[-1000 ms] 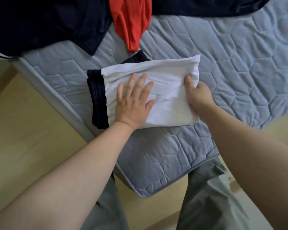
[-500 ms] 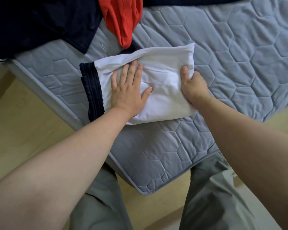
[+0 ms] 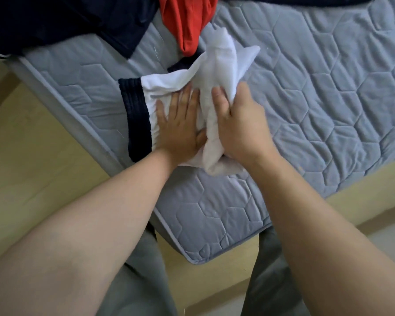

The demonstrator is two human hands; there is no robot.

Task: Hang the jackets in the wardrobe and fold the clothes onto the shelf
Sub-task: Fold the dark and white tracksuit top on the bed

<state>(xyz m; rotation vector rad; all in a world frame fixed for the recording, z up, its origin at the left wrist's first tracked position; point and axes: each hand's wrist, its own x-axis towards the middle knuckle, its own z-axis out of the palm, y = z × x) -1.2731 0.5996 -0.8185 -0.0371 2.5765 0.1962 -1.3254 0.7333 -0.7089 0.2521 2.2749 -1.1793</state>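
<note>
shirt [image 3: 217, 71] bunched under right fingers [image 3: 218, 96] | left hand [image 3: 180, 126] flat on it

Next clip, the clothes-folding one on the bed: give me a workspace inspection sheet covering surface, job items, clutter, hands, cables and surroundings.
Surface: grey quilted mattress, its corner pointing toward the camera.
Job's things: white garment with a dark navy band, partly folded, its right side lifted and bunched.
Clutter: red garment and dark navy clothing lying at the far edge.
Hands: left hand lies flat on the white garment; right hand grips the bunched fabric, folding it toward the left.
Cables: nothing seen.
Surroundings: light wooden floor; the person's grey trousers below.
</note>
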